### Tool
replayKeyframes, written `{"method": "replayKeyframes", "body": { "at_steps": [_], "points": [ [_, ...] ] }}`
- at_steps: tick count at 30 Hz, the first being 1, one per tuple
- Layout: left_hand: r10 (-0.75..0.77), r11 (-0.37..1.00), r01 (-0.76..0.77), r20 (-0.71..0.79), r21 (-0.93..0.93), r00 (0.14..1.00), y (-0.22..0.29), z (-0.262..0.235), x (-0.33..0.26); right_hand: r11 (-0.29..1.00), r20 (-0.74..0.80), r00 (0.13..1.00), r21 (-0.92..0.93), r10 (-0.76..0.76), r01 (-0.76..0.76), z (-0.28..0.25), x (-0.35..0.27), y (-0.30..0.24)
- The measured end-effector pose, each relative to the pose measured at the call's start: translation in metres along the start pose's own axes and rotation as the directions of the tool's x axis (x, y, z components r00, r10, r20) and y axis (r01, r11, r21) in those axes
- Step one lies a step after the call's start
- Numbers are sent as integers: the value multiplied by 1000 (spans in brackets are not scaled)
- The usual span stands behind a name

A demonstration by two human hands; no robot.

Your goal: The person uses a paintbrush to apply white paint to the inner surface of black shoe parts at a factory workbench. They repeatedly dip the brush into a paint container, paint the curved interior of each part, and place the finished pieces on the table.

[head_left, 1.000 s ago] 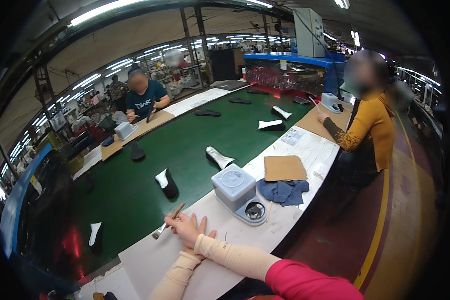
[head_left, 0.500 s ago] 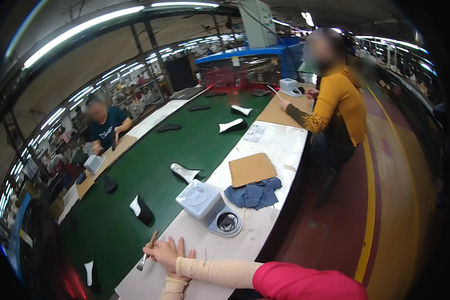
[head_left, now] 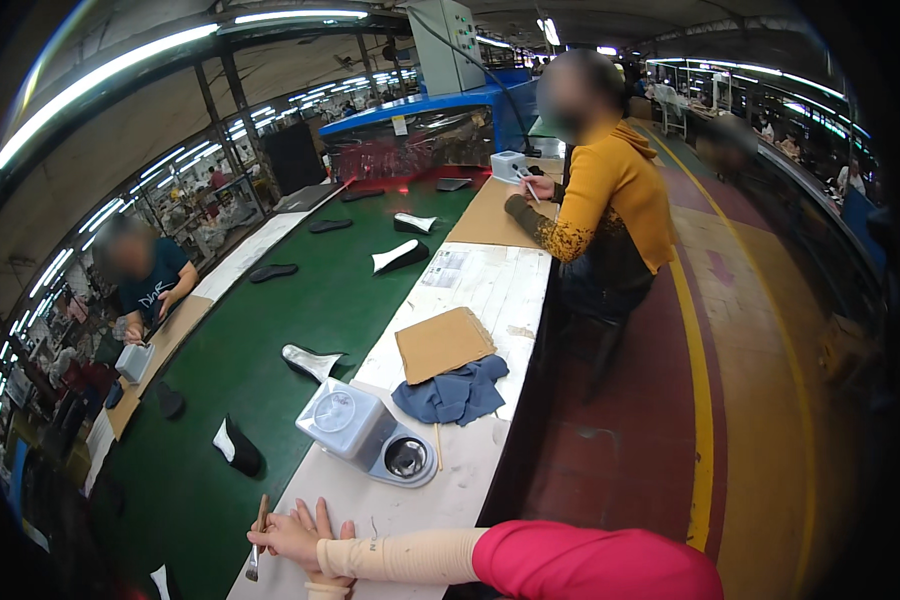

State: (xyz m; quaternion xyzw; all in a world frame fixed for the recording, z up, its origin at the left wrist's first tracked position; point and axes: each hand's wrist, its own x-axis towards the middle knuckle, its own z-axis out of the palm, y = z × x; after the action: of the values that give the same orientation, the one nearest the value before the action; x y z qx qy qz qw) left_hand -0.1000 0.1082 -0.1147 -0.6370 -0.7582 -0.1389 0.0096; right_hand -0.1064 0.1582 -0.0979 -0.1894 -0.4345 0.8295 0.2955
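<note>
My right hand (head_left: 286,541) is closed round a brush (head_left: 261,518) with a wooden handle, its bristle end pointing down over the near end of the white work surface. Underneath it, crossed by the right wrist, is my left hand (head_left: 322,517); its fingers stick out, spread, and seem to hold nothing. The rest of that hand is hidden. Just beyond my hands stands a pale grey dispenser (head_left: 345,425) with a boxy tank and a round dark cup (head_left: 406,456). A thin stick (head_left: 438,446) lies beside the cup.
A blue cloth (head_left: 452,392) and brown cardboard (head_left: 444,345) lie past the dispenser. On the green conveyor belt (head_left: 270,325) are several dark shoe parts, some with white or silvery tops, such as this one (head_left: 236,447). Co-workers sit across the belt and at the far right.
The view has shifted, so the scene sits further left. My crossed hands and brush keep the same pose. The co-worker in yellow has brought a thin tool towards the far dispenser.
</note>
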Motion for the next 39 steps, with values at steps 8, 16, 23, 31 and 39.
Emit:
{"method": "replayKeyframes", "body": {
  "at_steps": [8,16,23,31,39],
  "points": [
    [-31,997,36,74,-63,997,0,-4,2,998,17,1000,59,5,-6,2,7,6],
    [-14,996,22,87,-85,996,0,-4,8,997,-4,1000,69,-30,30,5,3,-1],
    [-9,998,16,99,-65,995,7,-10,14,950,-8,962,157,-273,270,10,-26,-16],
    [-6,999,11,122,-36,993,7,-14,13,991,-31,995,87,-100,102,15,-10,-24],
    [32,997,-27,71,-74,997,2,-11,-1,993,39,998,109,-54,50,8,-19,-25]
  ]
}}
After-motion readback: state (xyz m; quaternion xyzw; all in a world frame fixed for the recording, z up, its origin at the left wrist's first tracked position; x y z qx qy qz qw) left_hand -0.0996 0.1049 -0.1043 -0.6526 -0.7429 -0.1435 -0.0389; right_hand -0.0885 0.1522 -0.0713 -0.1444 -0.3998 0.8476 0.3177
